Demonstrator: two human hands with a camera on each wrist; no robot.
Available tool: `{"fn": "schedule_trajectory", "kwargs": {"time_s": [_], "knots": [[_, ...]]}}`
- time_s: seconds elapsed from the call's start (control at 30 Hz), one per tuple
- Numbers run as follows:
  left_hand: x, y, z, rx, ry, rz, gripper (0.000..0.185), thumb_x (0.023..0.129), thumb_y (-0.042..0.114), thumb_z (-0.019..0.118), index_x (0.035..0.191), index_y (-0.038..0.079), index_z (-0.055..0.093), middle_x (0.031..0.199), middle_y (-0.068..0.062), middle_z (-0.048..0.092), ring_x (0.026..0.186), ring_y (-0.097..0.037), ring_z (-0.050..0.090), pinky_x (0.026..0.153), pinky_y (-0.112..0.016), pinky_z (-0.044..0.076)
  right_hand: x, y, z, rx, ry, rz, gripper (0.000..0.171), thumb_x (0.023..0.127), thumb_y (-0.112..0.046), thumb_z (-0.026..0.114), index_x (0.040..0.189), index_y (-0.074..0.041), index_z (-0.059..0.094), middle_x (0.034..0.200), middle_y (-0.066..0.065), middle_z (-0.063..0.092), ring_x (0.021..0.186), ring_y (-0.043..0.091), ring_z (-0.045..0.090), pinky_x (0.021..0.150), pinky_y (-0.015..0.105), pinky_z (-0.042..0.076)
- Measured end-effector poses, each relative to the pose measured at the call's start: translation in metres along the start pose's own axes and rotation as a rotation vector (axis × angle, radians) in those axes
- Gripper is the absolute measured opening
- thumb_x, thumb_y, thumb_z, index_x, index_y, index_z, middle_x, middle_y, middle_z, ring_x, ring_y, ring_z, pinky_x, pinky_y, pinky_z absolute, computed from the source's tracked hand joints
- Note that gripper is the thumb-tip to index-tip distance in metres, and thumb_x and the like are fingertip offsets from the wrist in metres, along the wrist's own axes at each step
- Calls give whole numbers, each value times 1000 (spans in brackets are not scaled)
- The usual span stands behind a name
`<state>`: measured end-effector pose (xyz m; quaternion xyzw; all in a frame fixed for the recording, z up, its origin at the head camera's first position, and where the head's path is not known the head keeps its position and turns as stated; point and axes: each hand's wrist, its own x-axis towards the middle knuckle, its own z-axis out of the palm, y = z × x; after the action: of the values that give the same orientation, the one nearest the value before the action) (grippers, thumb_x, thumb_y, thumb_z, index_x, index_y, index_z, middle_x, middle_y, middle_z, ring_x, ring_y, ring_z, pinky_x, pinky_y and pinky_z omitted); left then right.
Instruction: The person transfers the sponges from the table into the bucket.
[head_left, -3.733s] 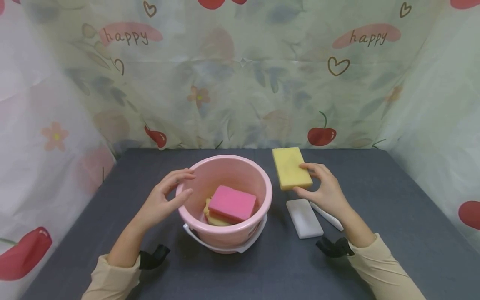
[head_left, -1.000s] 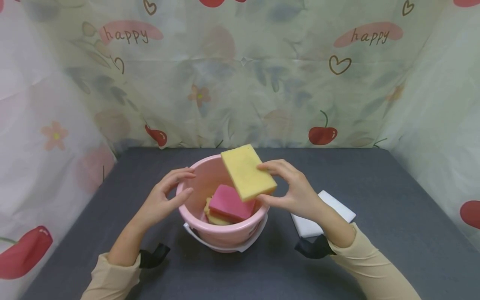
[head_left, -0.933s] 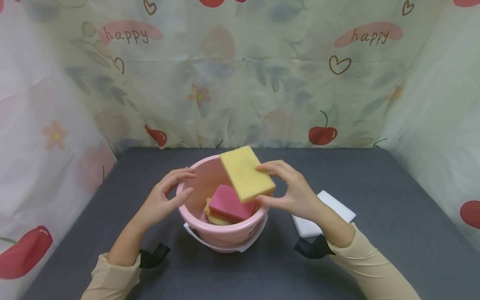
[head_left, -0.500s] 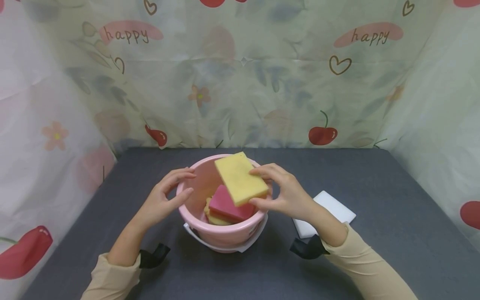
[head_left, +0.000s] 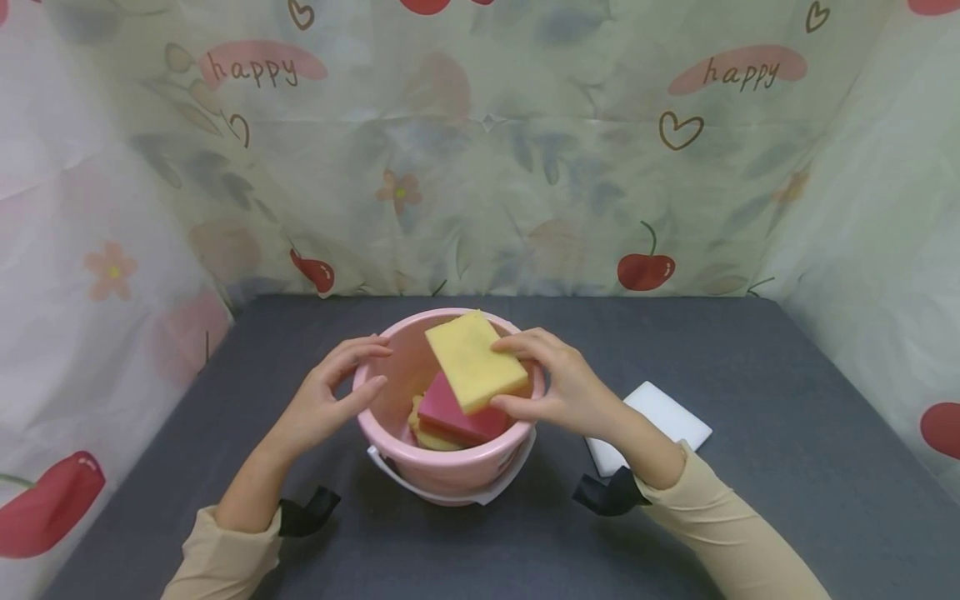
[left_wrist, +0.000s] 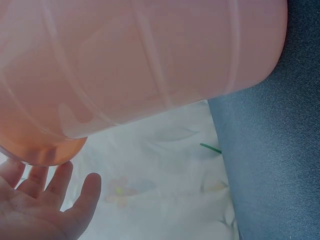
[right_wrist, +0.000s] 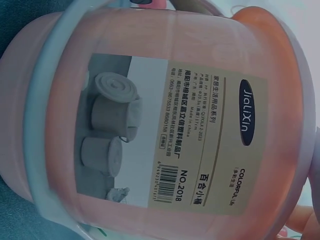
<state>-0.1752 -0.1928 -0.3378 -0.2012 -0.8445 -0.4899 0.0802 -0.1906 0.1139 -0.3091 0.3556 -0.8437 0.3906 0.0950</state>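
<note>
A yellow sponge (head_left: 474, 360) is pinched between the thumb and fingers of my right hand (head_left: 564, 382). It is tilted inside the mouth of a pink bucket (head_left: 442, 477), over a pink sponge (head_left: 453, 417). Beneath the pink one lies a yellowish piece (head_left: 438, 440), mostly hidden. My left hand (head_left: 324, 396) is at the bucket's left rim, its fingers relaxed with the tips touching the edge. The left wrist view has this hand (left_wrist: 47, 202) below the bucket's wall (left_wrist: 165, 55). In the right wrist view, the bucket's printed label (right_wrist: 175, 135) faces the camera.
White rectangular pads (head_left: 670, 415) lie on the dark tabletop (head_left: 787, 467) right of the bucket, partly covered by my right forearm. The bucket's white handle (head_left: 420, 493) hangs down in front. A patterned curtain (head_left: 487, 208) closes off the back and sides.
My right hand has carried the yellow sponge leftward from above the white pads to over the bucket, then lowered it into the opening. The left hand has stayed put.
</note>
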Motion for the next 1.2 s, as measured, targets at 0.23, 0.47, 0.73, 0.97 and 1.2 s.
{"fn": "schedule_trajectory", "kwargs": {"time_s": [0.23, 0.47, 0.73, 0.97, 1.2], "knots": [[0, 1, 0, 12, 0, -9, 32, 89, 15, 61, 121, 12, 57, 138, -6, 47, 132, -25, 37, 105, -55, 36, 2, -2, 0, -26, -24, 21, 54, 70, -23, 81, 118, -13, 60, 111, 3, 60, 99, 14, 53, 81, 29, 49], [0, 2, 0, 32, 6, -8, 32, 89, 15, 62, 121, 11, 57, 137, -5, 48, 131, -21, 39, 103, -18, 37, 3, -7, -3, -55, -80, 27, 52, 71, -25, 80, 116, -11, 60, 112, 5, 58, 102, 19, 50, 82, 36, 49], [0, 2, 0, 26, 3, -5, 32, 89, 16, 61, 121, 10, 57, 137, -5, 49, 131, -21, 39, 96, -5, 31, 2, -9, -7, -72, -68, -1, 48, 73, -24, 79, 116, -10, 61, 115, 4, 58, 104, 21, 50, 77, 33, 48], [0, 2, 0, 22, 8, 21, 31, 89, 13, 61, 120, 9, 58, 135, -6, 49, 130, -22, 40, 97, -5, 31, -2, -1, -17, -68, 37, -27, 38, 76, -16, 77, 111, -10, 63, 111, 2, 62, 107, 17, 55, 90, 42, 49], [0, 1, 0, 18, 10, 23, 31, 89, 13, 61, 119, 8, 58, 135, -6, 50, 128, -21, 41, 96, -5, 32, -13, 16, -30, -124, 70, 29, 35, 80, -16, 72, 113, -10, 62, 112, 4, 62, 106, 20, 57, 91, 43, 48]]}}
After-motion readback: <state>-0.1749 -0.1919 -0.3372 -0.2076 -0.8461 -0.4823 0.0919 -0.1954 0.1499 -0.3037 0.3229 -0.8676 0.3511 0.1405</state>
